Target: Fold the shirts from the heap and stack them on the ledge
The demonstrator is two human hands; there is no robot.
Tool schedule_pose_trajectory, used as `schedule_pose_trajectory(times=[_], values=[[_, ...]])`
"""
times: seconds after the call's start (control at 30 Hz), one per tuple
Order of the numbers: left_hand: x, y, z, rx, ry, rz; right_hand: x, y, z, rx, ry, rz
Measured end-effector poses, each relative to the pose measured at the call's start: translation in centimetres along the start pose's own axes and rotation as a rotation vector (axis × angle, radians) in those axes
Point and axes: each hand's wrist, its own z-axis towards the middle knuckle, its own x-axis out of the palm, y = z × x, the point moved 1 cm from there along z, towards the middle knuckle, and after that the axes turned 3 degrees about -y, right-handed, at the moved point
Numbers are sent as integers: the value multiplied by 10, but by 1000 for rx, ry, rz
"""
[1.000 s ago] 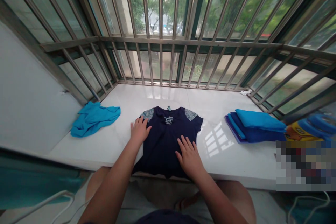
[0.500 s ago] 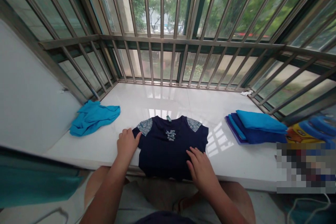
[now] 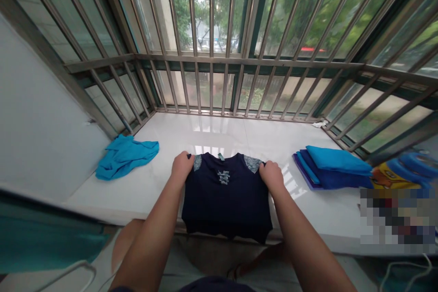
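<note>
A dark navy T-shirt with patterned shoulders and a small print on its chest lies spread on the white ledge, collar toward the window. Its bottom hem hangs over the front edge. My left hand is closed on the left sleeve by the shoulder. On the other side, my right hand grips the right sleeve. Most of both sleeves is hidden by my fingers.
A crumpled bright blue cloth lies at the left by the wall. Folded blue and purple clothes are stacked at the right, beside a yellow and blue container. Metal bars line the window behind.
Both hands have moved up the shirt, from resting flat on its left side and lower right to gripping the two sleeves. The right sleeve is now drawn in under my hand.
</note>
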Motion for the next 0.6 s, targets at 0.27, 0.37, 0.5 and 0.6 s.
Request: schedule_pose_trajectory(times=[0.27, 0.37, 0.5, 0.6], values=[[29, -26, -53, 499, 388, -283, 6, 25, -72, -630, 276, 266], [28, -18, -31, 288, 207, -201, 1, 26, -61, -453, 288, 201], [29, -22, 9, 66, 200, -64, -1, 36, -17, -236, 217, 87], [34, -37, 35, 60, 295, -55, 8, 50, 14, -175, 296, 39]])
